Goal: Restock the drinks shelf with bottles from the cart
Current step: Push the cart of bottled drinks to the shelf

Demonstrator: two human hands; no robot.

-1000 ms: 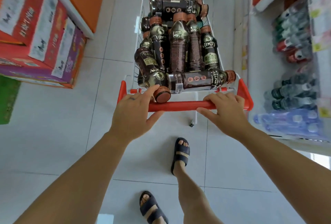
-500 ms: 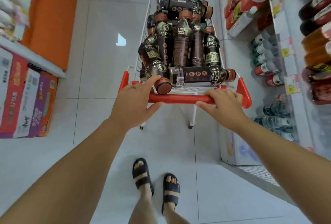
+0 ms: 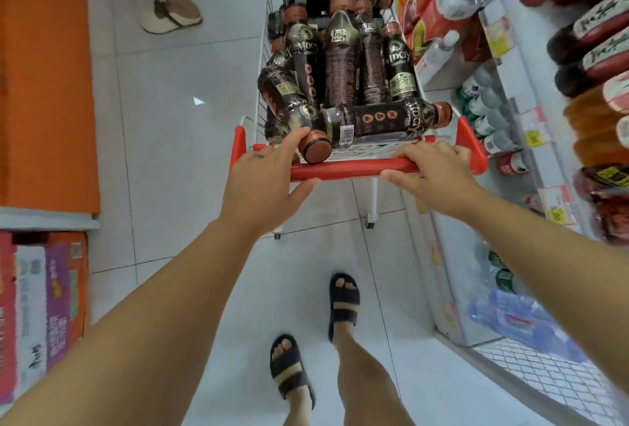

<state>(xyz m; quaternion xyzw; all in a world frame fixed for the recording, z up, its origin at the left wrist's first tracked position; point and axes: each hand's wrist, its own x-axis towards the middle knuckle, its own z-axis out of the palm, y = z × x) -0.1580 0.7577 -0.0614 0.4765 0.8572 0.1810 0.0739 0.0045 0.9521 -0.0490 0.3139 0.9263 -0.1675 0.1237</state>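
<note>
At the far left stands an orange display unit point(image 3: 44, 78), and below it lie printed cartons point(image 3: 41, 306) in red, white and purple. Further up the pale tiled floor point(image 3: 170, 153), another person's foot point(image 3: 170, 18) in a light slipper shows near the top edge.

In the middle is the white wire cart point(image 3: 263, 61), piled with dark coffee bottles point(image 3: 342, 64) with brown caps. Most lie lengthwise, one lies crosswise at the far end, and another lies crosswise at the near end, just behind the red handle point(image 3: 354, 167). The left hand point(image 3: 262, 187) grasps the left end of that handle, with the thumb hooked under the bar. Its forefinger stretches forward to touch the neck of a bottle whose cap points back at the person. The right hand point(image 3: 435, 173) grasps the right end of the bar, fingers over the top and thumb along the near side. Below the arms, the person's own feet in dark sandals point(image 3: 343, 306) stand on the tiles, the right foot ahead of the left.

At the right, just beside the cart, runs the drinks shelf point(image 3: 517, 98). It holds rows of water and tea bottles lying with their caps outward, with yellow price tags along its edges. None of the cart's bottles is on it yet.
</note>
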